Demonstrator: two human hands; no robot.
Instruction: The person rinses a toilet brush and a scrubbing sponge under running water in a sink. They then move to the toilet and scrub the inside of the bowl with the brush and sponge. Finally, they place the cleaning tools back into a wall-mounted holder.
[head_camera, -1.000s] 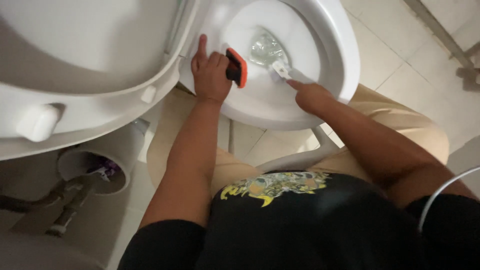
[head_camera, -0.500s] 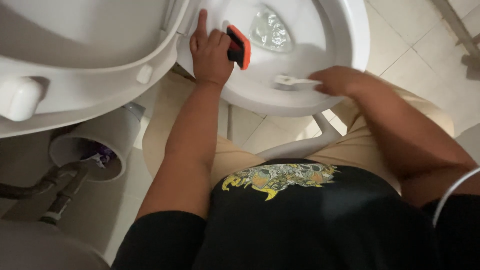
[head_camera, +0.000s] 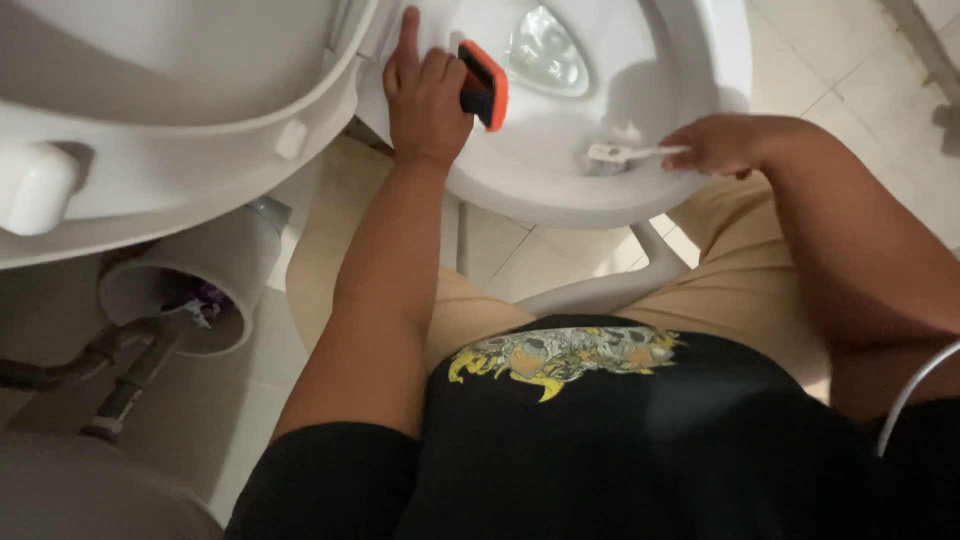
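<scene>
A white toilet bowl (head_camera: 700, 60) fills the top of the head view, with water (head_camera: 545, 55) pooled at its bottom. My left hand (head_camera: 425, 95) rests on the bowl's left rim, index finger stretched up, gripping a black and orange scrubber (head_camera: 484, 85) that leans into the bowl. My right hand (head_camera: 725, 145) is at the near right rim and holds a small white brush (head_camera: 620, 153) by its handle. The brush head lies against the inner wall of the bowl near the front.
The raised white toilet lid and seat (head_camera: 150, 110) stand at the left. A white bin (head_camera: 195, 290) and grey pipes (head_camera: 110, 370) sit lower left. Beige floor tiles (head_camera: 850, 60) run at the right. A white cable (head_camera: 915, 390) crosses the lower right.
My right hand drew the white brush from the water up to the near front wall of the bowl. My left hand stayed on the rim with the scrubber. The view shifted slightly.
</scene>
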